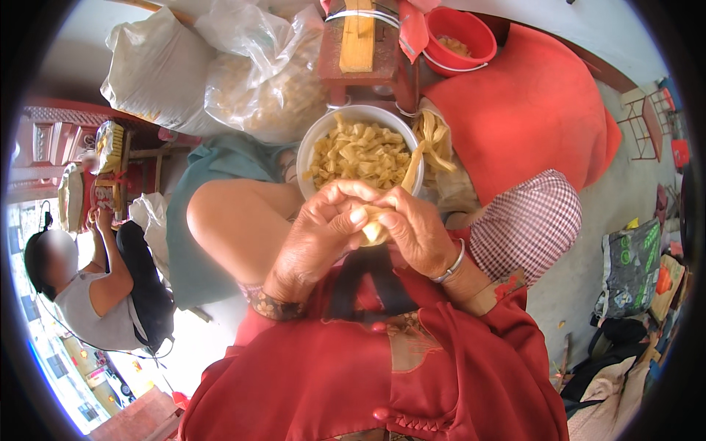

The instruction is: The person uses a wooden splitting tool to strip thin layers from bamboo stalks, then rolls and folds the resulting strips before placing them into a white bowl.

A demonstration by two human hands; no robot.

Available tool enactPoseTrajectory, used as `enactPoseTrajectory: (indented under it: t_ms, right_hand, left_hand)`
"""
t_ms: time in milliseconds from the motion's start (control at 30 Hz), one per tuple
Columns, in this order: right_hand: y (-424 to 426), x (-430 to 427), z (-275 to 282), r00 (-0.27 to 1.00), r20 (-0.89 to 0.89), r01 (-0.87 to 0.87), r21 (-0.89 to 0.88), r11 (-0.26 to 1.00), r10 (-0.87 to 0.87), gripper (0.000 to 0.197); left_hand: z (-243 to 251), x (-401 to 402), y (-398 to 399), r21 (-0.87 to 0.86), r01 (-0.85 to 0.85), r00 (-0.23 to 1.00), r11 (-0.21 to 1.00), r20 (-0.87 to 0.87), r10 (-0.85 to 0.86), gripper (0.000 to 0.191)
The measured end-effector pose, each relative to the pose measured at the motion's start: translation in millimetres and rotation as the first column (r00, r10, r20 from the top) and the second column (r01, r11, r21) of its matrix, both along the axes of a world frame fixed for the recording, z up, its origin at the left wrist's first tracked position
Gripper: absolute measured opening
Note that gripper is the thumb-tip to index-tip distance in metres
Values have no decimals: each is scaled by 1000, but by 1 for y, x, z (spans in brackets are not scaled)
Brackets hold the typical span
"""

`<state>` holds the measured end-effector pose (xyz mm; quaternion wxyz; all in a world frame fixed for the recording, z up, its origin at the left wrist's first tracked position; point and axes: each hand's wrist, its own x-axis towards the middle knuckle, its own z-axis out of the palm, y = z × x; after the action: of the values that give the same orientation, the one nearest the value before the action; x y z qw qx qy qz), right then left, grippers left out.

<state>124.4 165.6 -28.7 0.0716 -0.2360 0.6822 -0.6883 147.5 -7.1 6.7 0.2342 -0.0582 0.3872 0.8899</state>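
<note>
Close before my chest, my left hand (325, 234) and my right hand (420, 231) meet around a folded, yellowish strip of what looks like pickled vegetable (375, 230). Both thumbs press on its top, and a pale lump shows between them. A longer end of the strip sticks out above my right hand. Just beyond my fingers stands a round white tub (304, 157), heaped with short, folded yellow-brown vegetable pieces (358, 151). My fingers hide part of its near rim. Longer limp strips (436, 140) lie over a pale cloth sack (458, 184) right of the tub.
A wooden bench (358, 82) with a board (357, 44) tied on stands behind the tub. Full sacks, one of clear plastic (265, 105), are at its left. A red bucket (460, 41) and red cloth (524, 110) are at right. Another person (99, 292) sits at far left.
</note>
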Motion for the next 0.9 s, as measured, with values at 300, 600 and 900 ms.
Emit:
enactPoseTrajectory:
  t_ms: [300,600,900]
  right_hand:
    - [12,4,-13,955,285,-33,-150,988,75,32]
    - [5,1,-14,990,66,126,18,992,-127,29]
    - [42,3,-30,953,36,287,204,936,-301,23]
  left_hand:
    - [0,0,15,-842,-227,776,489,-460,-432,43]
    - [-21,1,21,-553,-36,972,832,-211,-98,36]
    - [-24,-8,2,187,-128,986,974,132,104,39]
